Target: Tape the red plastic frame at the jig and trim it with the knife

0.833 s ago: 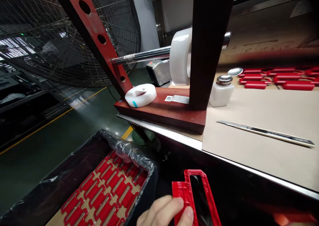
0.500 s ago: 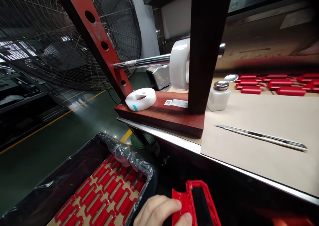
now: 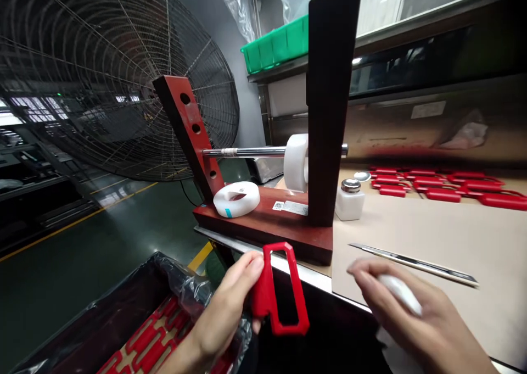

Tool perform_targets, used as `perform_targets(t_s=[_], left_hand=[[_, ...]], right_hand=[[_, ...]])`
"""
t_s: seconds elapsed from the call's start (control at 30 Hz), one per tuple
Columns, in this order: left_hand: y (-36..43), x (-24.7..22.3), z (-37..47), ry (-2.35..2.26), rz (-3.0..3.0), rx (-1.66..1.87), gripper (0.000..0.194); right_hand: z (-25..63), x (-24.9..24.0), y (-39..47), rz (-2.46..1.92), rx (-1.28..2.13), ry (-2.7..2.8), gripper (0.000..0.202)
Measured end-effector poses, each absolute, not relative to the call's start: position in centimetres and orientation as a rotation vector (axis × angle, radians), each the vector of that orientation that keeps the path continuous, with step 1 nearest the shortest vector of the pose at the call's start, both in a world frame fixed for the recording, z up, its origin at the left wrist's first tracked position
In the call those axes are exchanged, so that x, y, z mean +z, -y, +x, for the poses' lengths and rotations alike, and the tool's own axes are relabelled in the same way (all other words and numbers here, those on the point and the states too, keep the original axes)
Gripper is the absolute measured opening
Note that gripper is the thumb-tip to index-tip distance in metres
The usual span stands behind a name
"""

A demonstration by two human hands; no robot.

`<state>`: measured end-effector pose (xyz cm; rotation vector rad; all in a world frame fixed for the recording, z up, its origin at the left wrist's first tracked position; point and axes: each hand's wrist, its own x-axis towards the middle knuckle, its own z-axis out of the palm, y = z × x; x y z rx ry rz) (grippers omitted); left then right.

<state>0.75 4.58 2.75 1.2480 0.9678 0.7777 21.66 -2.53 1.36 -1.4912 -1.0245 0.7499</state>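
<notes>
— What is the left hand (image 3: pixel 224 313) doing?
— It is pinched on a red plastic rectangular frame (image 3: pixel 280 289), held upright in front of the table edge (image 3: pixel 304 272), above a black-lined box of red parts (image 3: pixel 144 338).
— And the right hand (image 3: pixel 415 313)?
— Curled over a small white object (image 3: pixel 399 292), at the beige table's edge, near a long metal blade (image 3: pixel 414 262) and the red wooden tape stand (image 3: pixel 267 220).

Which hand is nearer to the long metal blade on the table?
The right hand. It is just in front of the blade, holding something white. The left hand is further left, gripping a red frame.
</notes>
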Motion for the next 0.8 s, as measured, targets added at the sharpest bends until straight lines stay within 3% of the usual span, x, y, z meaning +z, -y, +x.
perform_targets(t_s=[0.13, 0.37, 0.8], left_hand=[[-8.2, 4.5, 1.4, -0.968, 1.335, 0.789, 0.033], [-11.2, 5.5, 1.7, -0.982, 1.436, 0.810, 0.027], [-13.2, 5.5, 2.8, -1.007, 1.568, 0.759, 0.033]], right_hand=[[21.4, 4.3, -2.8, -1.296, 0.871, 0.993, 0.047], [20.8, 4.8, -8.6, -1.222, 0.873, 1.093, 0.055], [19.2, 4.4, -6.6, -1.286, 0.819, 1.086, 0.047]])
